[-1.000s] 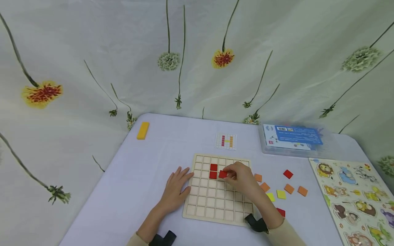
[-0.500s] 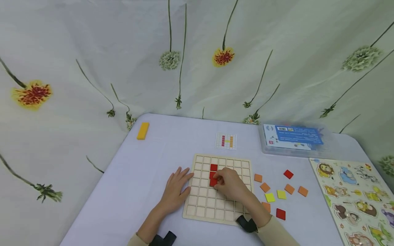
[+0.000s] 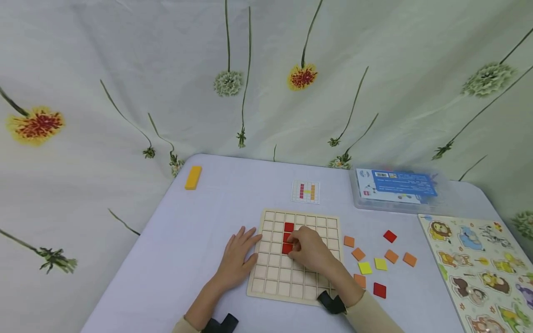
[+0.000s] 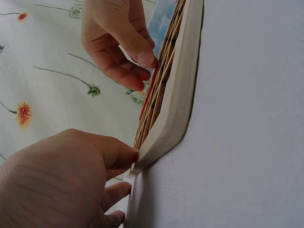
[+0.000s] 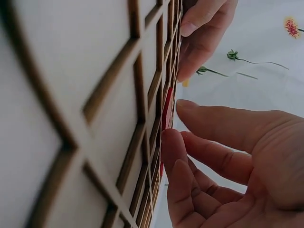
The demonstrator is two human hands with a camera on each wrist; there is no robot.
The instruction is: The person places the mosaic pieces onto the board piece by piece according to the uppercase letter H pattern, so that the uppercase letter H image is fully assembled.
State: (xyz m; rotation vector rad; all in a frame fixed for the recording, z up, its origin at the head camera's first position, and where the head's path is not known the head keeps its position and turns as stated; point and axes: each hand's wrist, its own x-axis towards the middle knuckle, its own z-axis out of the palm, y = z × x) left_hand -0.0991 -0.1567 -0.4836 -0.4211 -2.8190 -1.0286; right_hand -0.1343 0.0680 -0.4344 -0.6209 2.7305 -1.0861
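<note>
My right hand [image 3: 310,249], thumb and fingertips apart, meets the nearest of three red tiles [image 3: 287,249]; whether it grips, I cannot tell. Their column runs 12-to-6 o'clock on the grid board [image 3: 273,272]. My left hand [image 3: 236,259], fingers spread, touches its 9 o'clock edge. At 3 o'clock: five orange tiles [image 3: 391,255], two yellow tiles [image 3: 381,263], two loose red tiles [image 3: 380,290]. At 2: one box [image 3: 397,187], print illegible.

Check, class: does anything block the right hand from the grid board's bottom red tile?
Nothing visible: the right hand is at the bottom red tile; the left hand rests apart, at the left edge of the wooden grid board.
</note>
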